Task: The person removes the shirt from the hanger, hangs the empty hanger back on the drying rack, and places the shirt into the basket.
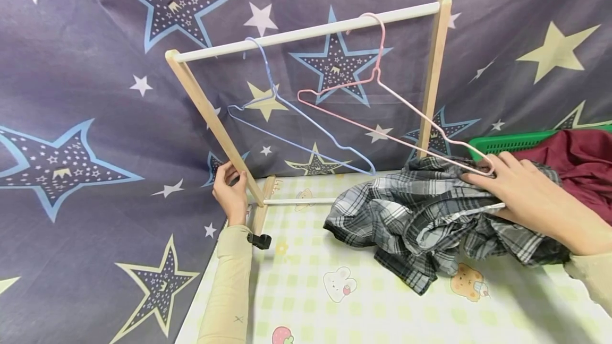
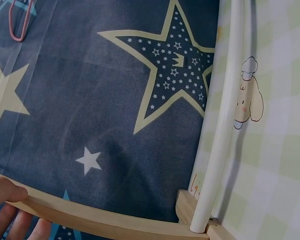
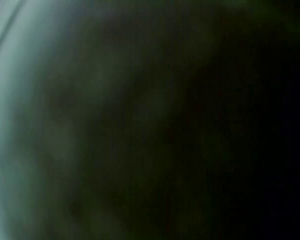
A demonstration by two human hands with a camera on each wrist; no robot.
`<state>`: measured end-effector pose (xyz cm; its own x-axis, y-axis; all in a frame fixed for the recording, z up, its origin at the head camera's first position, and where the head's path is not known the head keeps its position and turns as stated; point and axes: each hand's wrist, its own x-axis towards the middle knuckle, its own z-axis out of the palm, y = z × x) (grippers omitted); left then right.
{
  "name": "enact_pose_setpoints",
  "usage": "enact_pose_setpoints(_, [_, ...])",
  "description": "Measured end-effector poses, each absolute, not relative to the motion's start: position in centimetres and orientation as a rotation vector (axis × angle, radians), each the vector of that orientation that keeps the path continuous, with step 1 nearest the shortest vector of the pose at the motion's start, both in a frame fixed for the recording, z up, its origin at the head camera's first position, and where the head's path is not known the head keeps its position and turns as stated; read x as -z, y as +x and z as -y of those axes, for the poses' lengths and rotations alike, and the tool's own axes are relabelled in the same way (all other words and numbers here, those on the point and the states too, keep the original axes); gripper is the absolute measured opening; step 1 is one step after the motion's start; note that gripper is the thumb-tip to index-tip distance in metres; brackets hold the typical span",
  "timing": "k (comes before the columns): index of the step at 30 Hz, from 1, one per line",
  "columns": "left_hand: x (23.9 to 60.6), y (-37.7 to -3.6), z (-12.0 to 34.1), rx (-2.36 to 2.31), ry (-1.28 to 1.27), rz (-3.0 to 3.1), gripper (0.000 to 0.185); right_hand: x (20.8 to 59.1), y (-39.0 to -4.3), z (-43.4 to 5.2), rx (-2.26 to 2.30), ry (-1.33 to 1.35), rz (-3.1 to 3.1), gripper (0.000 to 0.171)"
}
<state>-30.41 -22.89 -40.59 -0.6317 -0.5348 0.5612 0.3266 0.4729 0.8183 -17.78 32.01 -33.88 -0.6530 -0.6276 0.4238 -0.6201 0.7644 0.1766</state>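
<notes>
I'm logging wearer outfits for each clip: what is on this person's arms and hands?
Both arms wear long, pale cream sleeves that end at the wrists. The left sleeve bears a small dark x-shaped mark near the forearm, and a small black device sits by that wrist. The left hand and right hand are bare, without gloves.

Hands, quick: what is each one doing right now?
Left hand: grips the wooden rack post.
Right hand: rests on the plaid shirt, fingertips at the pink hanger; grip cannot be told.
</notes>
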Motion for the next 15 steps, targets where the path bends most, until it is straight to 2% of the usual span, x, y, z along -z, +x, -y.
enact_pose_setpoints(7, [40.6,-30.2,22.9,1.265,0.196,1.870,0.032,33.2,-18.1,-34.1,0.033,0.933,2.465,0.093])
enact_pose_setpoints(15, [40.6,-30.2,22.8,1.267,0.194,1.867,0.031,32.6,-18.1,-36.3,0.092,0.743,2.531,0.084])
